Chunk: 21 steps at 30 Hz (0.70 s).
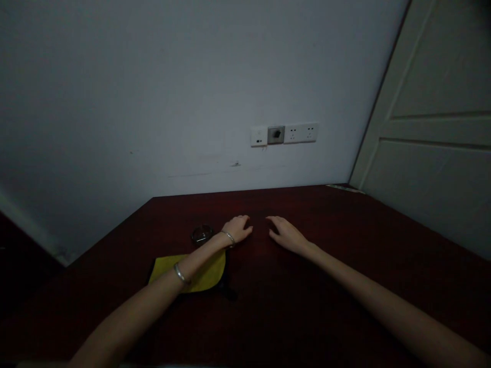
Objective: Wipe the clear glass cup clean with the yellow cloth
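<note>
Glass dish (201, 234): sitting on the dark red table (307, 306), just beside the left hand (238, 228) on its outer side, not touching it as far as the dim light is showing.
Yellow cloth (209, 275): lying flat on the table nearer the person than the dish, passing under the left forearm.
Left hand: resting palm down on the table, fingers loosely curling under, gripping nothing.
Right hand (286, 235): lying palm down close to the left, fingers stretching out and slightly spreading, gripping nothing.
Gap between hands: staying narrow, fingertips pointing toward each other without meeting.
Bracelets: one thin band (229, 237) circling the left wrist, a second band (180, 274) sitting farther up the forearm, over the cloth.
Table: reaching back to the pale wall (153, 102).
Socket strip (284, 135): running along the wall above the hands, one dark unit sitting among the white ones.
Door (433, 153): standing at the right, panelled and pale, bordering the table's far right edge.
</note>
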Tool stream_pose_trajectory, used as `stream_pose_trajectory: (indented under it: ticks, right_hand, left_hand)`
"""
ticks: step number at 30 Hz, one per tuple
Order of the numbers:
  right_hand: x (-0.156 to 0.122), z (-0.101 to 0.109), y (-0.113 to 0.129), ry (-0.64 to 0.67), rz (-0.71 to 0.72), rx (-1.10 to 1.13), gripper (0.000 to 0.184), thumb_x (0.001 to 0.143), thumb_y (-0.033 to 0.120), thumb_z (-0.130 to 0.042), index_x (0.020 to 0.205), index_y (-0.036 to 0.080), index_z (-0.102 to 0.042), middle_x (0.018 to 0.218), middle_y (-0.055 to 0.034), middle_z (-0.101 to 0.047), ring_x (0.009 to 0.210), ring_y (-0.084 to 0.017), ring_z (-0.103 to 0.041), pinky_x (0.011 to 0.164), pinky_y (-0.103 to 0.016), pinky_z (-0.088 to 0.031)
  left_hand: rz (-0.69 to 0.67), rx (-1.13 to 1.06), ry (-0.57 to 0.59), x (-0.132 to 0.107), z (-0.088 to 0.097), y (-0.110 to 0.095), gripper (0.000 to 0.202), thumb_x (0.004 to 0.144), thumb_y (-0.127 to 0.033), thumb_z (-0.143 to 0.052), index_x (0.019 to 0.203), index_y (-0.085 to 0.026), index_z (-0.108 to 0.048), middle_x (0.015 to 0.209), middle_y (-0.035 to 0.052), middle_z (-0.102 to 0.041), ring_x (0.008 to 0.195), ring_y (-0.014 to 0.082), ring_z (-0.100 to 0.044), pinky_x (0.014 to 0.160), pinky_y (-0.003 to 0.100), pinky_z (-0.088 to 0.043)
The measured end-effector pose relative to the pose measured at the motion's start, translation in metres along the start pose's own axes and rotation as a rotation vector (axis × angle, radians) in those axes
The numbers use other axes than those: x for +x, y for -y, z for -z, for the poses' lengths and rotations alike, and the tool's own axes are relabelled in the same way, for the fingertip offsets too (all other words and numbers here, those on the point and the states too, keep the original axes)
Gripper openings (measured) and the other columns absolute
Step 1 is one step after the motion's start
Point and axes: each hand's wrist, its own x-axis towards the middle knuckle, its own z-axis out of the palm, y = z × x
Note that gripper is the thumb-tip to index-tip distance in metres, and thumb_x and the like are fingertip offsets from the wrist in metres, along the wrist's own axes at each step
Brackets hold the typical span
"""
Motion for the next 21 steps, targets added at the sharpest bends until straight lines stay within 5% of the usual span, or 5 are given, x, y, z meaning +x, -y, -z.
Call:
stream_pose_trajectory:
  ticks: [8,21]
  right_hand:
    - [-0.001,-0.012,-0.038,-0.057,-0.103,-0.174,0.034,0.09,0.032,-0.055,0.12,0.017,-0.052,0.122,-0.0093,-0.054,0.104,-0.023,-0.057,0.086,-0.045,-0.049]
    - [0.006,-0.018,-0.048,-0.051,-0.182,-0.271,0.032,0.09,0.032,-0.054,0.119,0.017,-0.053,0.122,-0.0092,-0.055,0.103,-0.022,-0.057,0.086,-0.044,-0.049]
  left_hand:
    - [0.071,0.055,-0.024,0.04,-0.05,0.0,0.058,0.091,-0.04,-0.037,0.136,-0.005,-0.035,0.147,0.0249,-0.029,0.137,0.0349,-0.025,0.109,0.045,-0.025]
    - [0.087,0.151,0.015,0.047,-0.059,0.001,0.061,0.092,-0.046,-0.028,0.141,-0.01,-0.032,0.151,0.0193,-0.024,0.139,0.0379,-0.016,0.11,0.048,-0.021]
